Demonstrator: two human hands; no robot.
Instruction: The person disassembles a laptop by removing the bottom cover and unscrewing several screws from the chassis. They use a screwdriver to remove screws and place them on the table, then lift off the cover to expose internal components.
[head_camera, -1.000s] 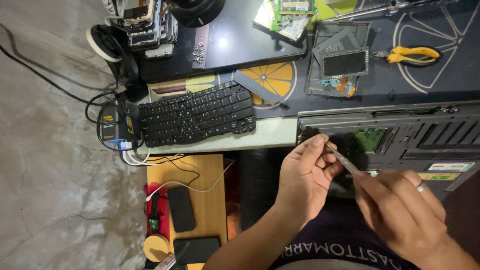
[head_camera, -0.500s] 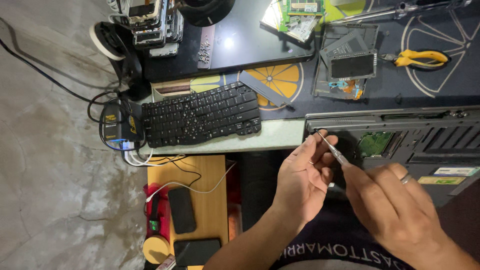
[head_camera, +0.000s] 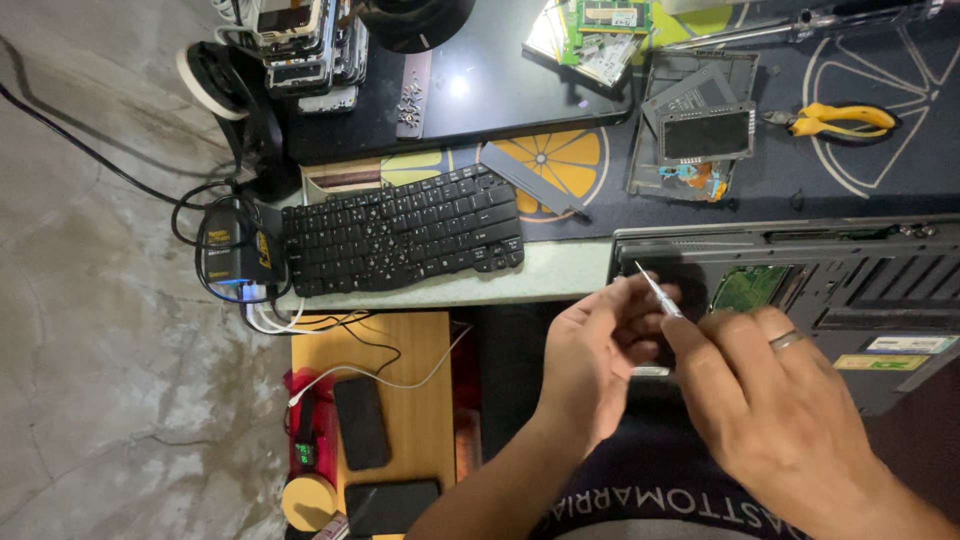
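Observation:
My left hand and my right hand meet over the near left corner of an opened dark laptop chassis. A thin metal tool, like tweezers or a fine screwdriver, sticks up and to the left from between the fingers of both hands. My right hand, with a ring on one finger, pinches its lower end. My left fingertips touch its shaft. A green circuit board shows inside the chassis just right of the tool. What the tool's tip touches is not visible.
A detached black keyboard lies on the desk edge to the left. Yellow-handled pliers, a laptop part, memory boards and a dark panel sit farther back. Two phones lie on a wooden stool below.
The view has shifted, so desk and hands sit lower and further right in frame. My hands stay together on the thin tool, now closer over the chassis corner.

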